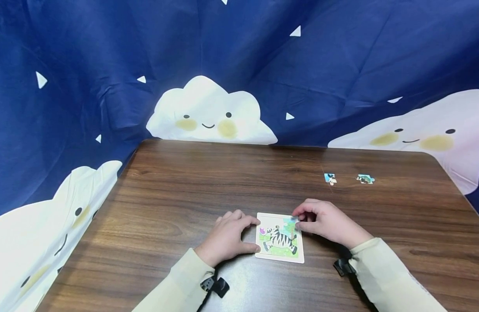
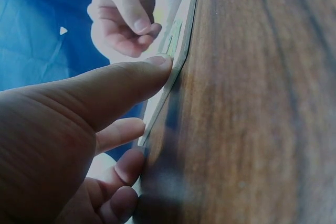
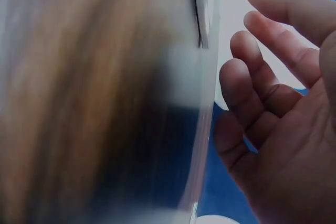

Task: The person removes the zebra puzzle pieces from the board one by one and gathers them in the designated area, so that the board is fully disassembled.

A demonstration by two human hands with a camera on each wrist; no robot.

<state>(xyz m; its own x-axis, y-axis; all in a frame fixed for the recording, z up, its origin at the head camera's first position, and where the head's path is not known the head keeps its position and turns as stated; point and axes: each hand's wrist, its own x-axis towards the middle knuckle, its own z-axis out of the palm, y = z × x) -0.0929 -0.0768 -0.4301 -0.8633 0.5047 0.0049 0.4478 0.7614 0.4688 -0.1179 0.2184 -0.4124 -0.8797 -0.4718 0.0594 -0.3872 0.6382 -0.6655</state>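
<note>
A small square jigsaw puzzle tray (image 1: 301, 248) with a pale rim lies on the table and bears a striped zebra picture (image 1: 280, 240). My left hand (image 1: 232, 237) is at its left side, thumb and index finger spread along the edge. In the left wrist view the thumb (image 2: 134, 80) touches the tray's rim. At the tray's upper right corner is my right hand (image 1: 327, 221), fingers loosely bent, fingertips over the blue-green part of the picture. The right wrist view shows its thumb and fingers apart with nothing between them.
Two loose jigsaw pieces lie at the back right of the brown wooden table (image 1: 192, 182): one blue and white piece (image 1: 330, 178) and one blue-green piece (image 1: 366, 179). Behind the table hangs a dark blue curtain (image 1: 239, 47) with smiling clouds.
</note>
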